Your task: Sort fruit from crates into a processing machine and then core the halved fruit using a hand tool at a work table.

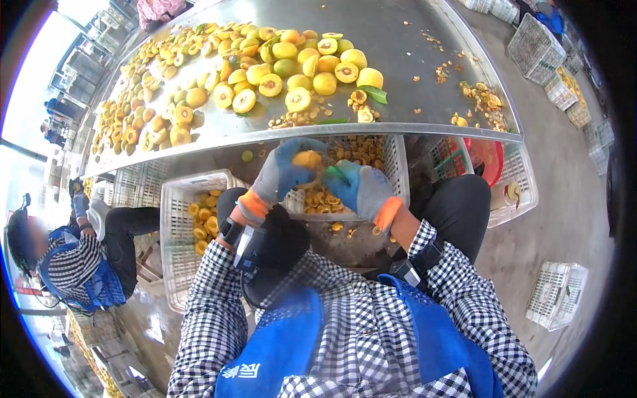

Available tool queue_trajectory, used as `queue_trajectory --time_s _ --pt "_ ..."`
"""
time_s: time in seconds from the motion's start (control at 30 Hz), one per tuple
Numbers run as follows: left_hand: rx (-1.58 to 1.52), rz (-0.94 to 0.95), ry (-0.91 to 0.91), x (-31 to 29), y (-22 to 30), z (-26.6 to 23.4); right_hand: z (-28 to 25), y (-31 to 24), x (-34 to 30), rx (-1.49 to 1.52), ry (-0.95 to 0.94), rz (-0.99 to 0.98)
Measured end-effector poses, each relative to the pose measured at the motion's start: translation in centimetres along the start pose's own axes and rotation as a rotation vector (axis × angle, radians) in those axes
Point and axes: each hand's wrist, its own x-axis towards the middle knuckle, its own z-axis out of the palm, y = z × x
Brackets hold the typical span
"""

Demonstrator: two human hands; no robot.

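My left hand (284,174), in a grey and blue work glove with an orange cuff, is closed around a yellow-orange peach (307,160). Close beside it, my right hand (363,190), gloved alike, is closed on a small green-handled tool (337,175); its working end is hidden or blurred. Both hands hover just below the table's near edge, over a white crate (398,169) of cut fruit pieces. On the metal table (411,79) lies a heap of whole and halved peaches (285,66), some halves showing reddish centres.
A white crate of peach halves (207,215) stands left of my legs. To the right are a red basin (490,159) and another crate (527,192). Scraps (484,99) lie at the table's right. A co-worker (83,259) sits at left; a white crate (557,295) stands on the right floor.
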Motion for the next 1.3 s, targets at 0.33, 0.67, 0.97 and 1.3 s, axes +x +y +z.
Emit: queue_trajectory --time_s 0.33,0.67,0.97,1.3 --pt "0.551 0.308 0.083 -1.0 0.4 -0.9 1.8 4.0 1.2 -0.049 -0.059 -0.150" --pt "1.374 -0.635 0.093 -10.6 -4.4 -11.6 0.7 5.2 -1.2 -0.289 -0.209 0.121" --pt "1.293 0.324 0.089 -0.8 -19.1 -13.3 1.6 4.6 -1.3 -0.208 -0.435 0.144" --pt "0.977 -0.373 -0.367 -1.1 -18.1 -13.8 0.5 3.1 -0.2 -0.242 -0.508 0.318"
